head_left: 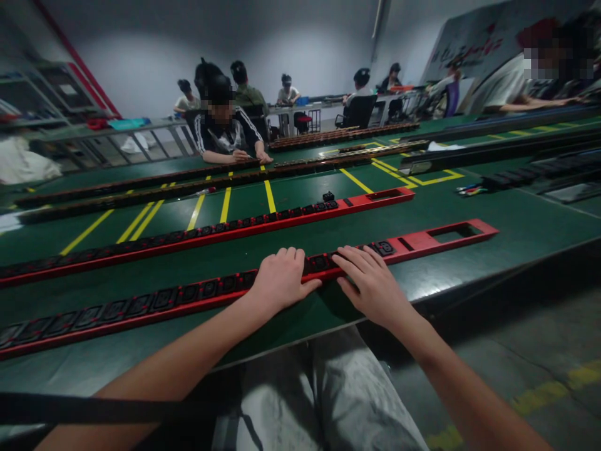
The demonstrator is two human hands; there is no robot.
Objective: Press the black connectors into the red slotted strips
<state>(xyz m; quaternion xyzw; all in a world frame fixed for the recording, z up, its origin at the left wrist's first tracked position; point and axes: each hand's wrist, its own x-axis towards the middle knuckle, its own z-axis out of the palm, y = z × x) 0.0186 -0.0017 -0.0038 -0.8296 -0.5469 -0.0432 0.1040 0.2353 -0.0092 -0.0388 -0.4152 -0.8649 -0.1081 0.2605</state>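
1 red strip (199, 299) set with black sockets (164, 299) lies along the near edge of a green table (225, 255). The left hand (280, 275) drapes over it, half curled; whether it grips, I cannot tell. The right hand (375, 288) rests open, fingers slightly spread across the sockets. A parallel red strip (225, 232) lies beyond.

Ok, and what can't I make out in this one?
All in the head view:
- Part of the near red strip and its black sockets: covered by the left hand and right hand.
- Left ends of the near strip and far red strip: cut off by the picture's left edge.
- Small black piece behind the far strip: too small to identify.
- Wall lettering: too blurred to read.
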